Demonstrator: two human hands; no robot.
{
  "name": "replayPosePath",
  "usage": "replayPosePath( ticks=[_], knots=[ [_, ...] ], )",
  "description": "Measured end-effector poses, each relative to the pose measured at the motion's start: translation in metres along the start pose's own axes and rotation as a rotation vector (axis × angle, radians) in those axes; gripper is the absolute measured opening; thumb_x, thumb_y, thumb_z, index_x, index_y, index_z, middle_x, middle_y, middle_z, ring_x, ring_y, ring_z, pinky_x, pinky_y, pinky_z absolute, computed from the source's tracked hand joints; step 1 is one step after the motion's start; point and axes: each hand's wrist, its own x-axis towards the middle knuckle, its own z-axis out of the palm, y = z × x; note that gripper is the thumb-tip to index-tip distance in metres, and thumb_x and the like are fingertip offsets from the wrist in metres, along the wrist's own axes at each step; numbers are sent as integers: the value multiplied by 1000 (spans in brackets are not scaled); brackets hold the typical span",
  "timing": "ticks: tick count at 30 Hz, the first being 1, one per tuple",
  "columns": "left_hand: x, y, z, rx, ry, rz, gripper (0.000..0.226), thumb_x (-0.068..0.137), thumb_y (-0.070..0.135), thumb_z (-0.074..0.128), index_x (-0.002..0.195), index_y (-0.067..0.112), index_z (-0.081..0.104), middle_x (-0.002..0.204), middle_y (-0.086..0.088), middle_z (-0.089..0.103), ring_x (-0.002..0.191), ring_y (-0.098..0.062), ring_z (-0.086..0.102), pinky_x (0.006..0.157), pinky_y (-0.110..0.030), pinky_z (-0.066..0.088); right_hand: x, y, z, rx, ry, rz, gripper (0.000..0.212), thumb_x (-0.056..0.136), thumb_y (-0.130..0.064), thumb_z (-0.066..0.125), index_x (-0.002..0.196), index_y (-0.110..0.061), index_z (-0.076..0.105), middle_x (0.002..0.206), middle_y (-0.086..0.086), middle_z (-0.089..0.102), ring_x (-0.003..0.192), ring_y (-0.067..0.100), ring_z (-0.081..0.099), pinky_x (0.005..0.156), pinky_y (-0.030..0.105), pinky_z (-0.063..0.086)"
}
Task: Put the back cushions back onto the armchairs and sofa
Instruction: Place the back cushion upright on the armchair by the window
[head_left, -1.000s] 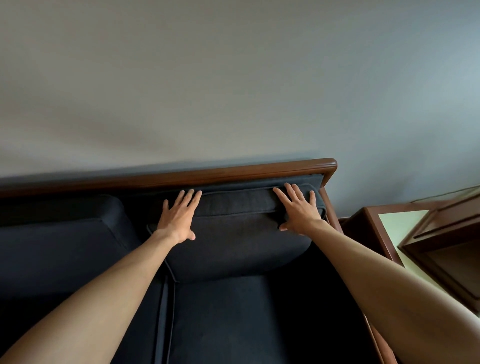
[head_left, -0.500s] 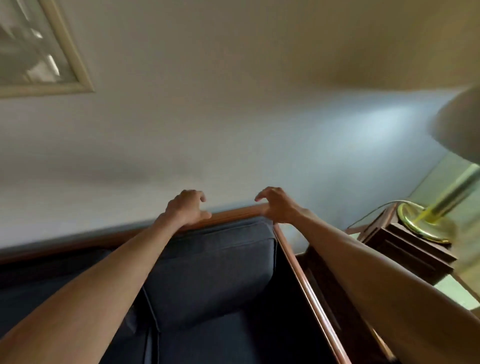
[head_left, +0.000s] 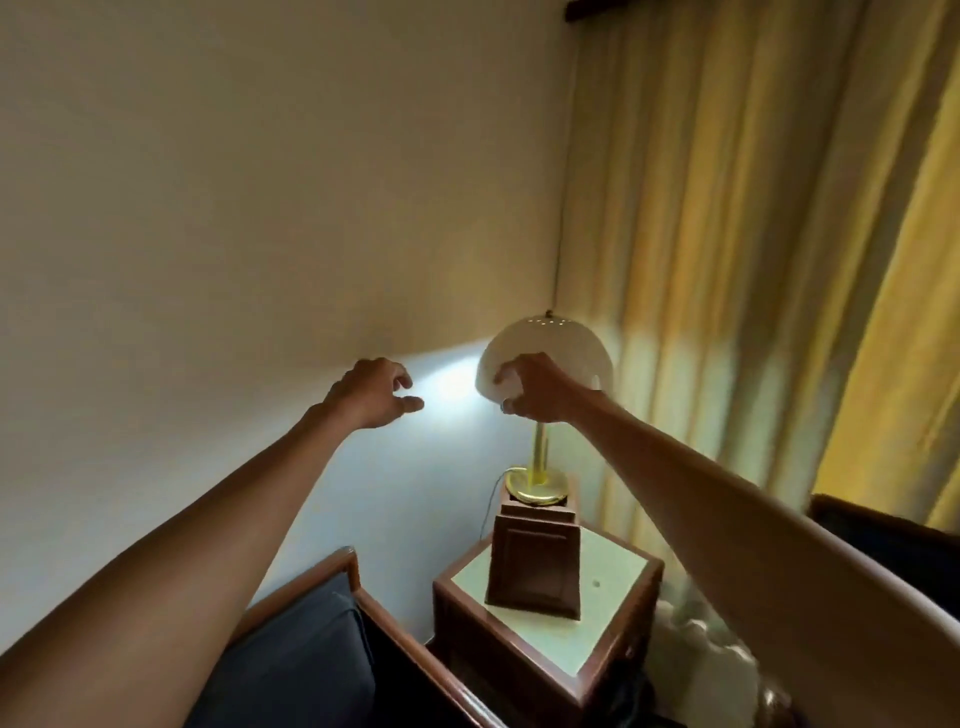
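Both hands raised, cushion low at the sofa's corner

While both arms reach up and forward, the left hand hangs before the pale wall, fingers loosely curled and holding nothing. Low at left, the dark back cushion sits inside the sofa and its wooden frame. Beside it stands a side table bearing a brown box and a lit lamp. The right hand shows in front of the lampshade, fingers curled; whether it touches the shade is unclear. Yellow curtains hang at right
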Motion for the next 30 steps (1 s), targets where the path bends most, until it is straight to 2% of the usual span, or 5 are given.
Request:
replayPosePath(
  ticks=[9, 14, 18, 21, 30],
  knots=[
    [-3, 289, 104, -124, -145, 437, 41, 88, 57, 58, 101, 20, 70, 109, -5, 70, 104, -27, 62, 92, -40, 49, -208, 205, -140, -152, 124, 424, 41, 88, -23, 69, 127, -15, 62, 137, 9, 56, 128, 25, 47, 102, 32, 38],
    [-32, 453, 177, -181, -260, 595, 43, 89, 57, 58, 110, 21, 67, 119, -3, 67, 111, -25, 59, 86, -32, 45, -338, 315, -197, -221, 161, 644, 35, 83, -27, 72, 118, -22, 67, 132, 6, 60, 121, 25, 55, 98, 38, 48],
    [-58, 562, 227, -209, -343, 715, 47, 88, 57, 59, 115, 20, 65, 120, -4, 67, 111, -23, 61, 95, -39, 49, -423, 386, -231, -227, 211, 795, 31, 81, -21, 73, 112, -20, 70, 125, 10, 63, 116, 28, 56, 88, 34, 49],
    [-63, 612, 259, -194, -386, 739, 49, 88, 57, 59, 120, 20, 62, 122, -3, 66, 111, -22, 60, 95, -37, 49, -458, 429, -238, -198, 195, 817, 30, 84, -19, 73, 113, -18, 70, 129, 9, 61, 119, 26, 55, 82, 31, 42],
    [-32, 676, 394, -175, -533, 724, 42, 85, 57, 63, 110, 23, 66, 116, -2, 68, 105, -20, 61, 88, -30, 48, -471, 562, -191, -97, 134, 930, 30, 79, -22, 74, 109, -24, 70, 128, 9, 61, 115, 25, 58, 97, 35, 48]
  ],
)
